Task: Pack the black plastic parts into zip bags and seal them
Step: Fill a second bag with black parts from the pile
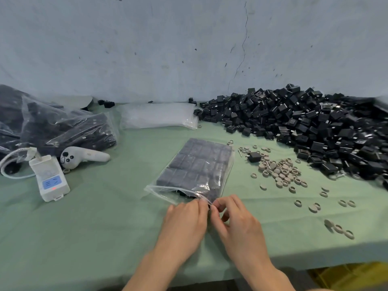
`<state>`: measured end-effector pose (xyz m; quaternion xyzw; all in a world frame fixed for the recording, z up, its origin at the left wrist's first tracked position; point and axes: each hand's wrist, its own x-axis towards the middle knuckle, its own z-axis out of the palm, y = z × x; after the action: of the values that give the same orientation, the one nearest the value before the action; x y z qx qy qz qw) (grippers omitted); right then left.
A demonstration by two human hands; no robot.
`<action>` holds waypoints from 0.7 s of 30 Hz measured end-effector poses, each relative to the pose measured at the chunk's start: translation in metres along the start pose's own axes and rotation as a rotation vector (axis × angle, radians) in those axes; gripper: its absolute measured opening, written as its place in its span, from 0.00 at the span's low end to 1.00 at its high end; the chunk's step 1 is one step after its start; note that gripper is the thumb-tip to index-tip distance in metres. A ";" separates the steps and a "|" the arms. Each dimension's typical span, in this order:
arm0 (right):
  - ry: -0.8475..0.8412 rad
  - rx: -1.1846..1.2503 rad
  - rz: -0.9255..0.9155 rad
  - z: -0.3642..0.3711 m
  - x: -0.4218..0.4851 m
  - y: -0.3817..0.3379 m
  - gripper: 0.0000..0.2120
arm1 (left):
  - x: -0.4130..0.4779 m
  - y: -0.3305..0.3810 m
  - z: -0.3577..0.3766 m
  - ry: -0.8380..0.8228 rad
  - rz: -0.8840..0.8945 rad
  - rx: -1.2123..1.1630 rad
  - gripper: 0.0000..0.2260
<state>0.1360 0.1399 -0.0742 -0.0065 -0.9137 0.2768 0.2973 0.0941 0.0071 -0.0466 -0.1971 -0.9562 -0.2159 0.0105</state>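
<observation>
As left hand (184, 219) and right hand (237, 223) pinch the bag (195, 164) at its zip (182, 195), sealing looks unfinished. Left of it lie packed bags (69, 131); right, loose parts (304, 131).

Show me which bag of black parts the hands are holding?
The zip bag lying mid-table: the left hand and right hand pinch its near edge. The other filled bags sit piled far left, untouched.

hands (210, 219) pinching filled zip bag (193, 169)

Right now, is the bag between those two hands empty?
No, the zip bag holds rows of black parts; the left hand and right hand pinch its near edge.
</observation>
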 end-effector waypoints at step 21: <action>0.112 0.759 0.641 -0.049 0.124 0.064 0.07 | 0.055 0.053 -0.031 0.090 0.121 -0.063 0.19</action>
<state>0.0505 0.2403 -0.0069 -0.1932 -0.6831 0.6666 0.2273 0.0616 0.0590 0.0089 -0.2448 -0.9339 -0.2536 0.0605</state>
